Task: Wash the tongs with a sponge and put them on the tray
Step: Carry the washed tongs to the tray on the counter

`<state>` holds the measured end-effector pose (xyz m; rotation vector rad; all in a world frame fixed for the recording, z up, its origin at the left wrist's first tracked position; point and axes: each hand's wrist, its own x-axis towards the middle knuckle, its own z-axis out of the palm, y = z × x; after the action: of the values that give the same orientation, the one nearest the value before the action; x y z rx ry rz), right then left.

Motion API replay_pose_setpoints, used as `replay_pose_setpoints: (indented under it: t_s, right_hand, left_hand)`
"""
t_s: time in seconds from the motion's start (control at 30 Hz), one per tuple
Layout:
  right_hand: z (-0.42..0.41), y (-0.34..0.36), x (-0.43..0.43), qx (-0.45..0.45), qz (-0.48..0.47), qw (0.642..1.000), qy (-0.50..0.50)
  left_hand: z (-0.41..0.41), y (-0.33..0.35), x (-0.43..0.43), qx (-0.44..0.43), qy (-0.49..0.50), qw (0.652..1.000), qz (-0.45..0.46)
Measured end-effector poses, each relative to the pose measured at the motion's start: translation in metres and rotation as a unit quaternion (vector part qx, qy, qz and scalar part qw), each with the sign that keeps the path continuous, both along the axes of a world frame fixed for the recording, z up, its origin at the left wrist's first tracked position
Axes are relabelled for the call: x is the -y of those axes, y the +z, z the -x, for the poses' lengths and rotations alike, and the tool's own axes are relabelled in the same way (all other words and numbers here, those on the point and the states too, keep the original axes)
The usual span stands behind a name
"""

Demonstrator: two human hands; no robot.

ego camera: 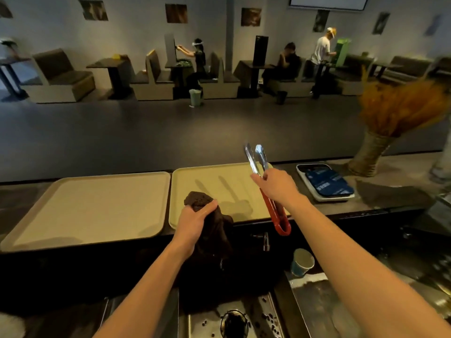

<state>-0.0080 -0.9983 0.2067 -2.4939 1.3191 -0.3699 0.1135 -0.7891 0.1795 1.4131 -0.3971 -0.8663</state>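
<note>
Head view: right hand (275, 186) grips red-handled tongs (278, 215) mid-shaft, metal tips raised, above right-side tray (219, 174) on surface (390, 198). Dark brown sponge (199, 200) clutched in left hand (192, 222) at that tray's near edge. Hands apart.

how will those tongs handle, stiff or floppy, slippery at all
Probably stiff: the tongs' metal arms run straight though the right hand grips them only mid-length. The two tips stand slightly apart, so they likely spring open when released. The shiny metal ends may be slippery if wet; the red handle looks like the surer hold.
</note>
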Motion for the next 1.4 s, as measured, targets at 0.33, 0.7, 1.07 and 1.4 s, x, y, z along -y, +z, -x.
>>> replay_pose_setpoints:
  t_s: [0.33, 0.7, 1.07, 1.4]
  right_hand:
    - [-0.039, -0.020, 0.054, -0.140, 0.029, 0.990, -0.002]
    - [-0.045, -0.038, 0.045, -0.181, 0.098, 0.977, -0.049]
    - [-0.044, -0.036, -0.094, 0.112, 0.005, 0.987, 0.119]
    - [-0.089, -0.069, -0.253, 0.187, -0.173, 0.916, 0.309]
  left_hand:
    - [-0.009, -0.012, 0.014, -0.012, -0.001, 1.000, -0.028]
    - [-0.012, -0.015, 0.011, -0.012, 0.003, 1.000, -0.026]
    - [-0.028, -0.026, -0.071, -0.068, 0.158, 0.985, 0.009]
    - [-0.028, -0.050, -0.217, -0.074, 0.325, 0.943, 0.017]
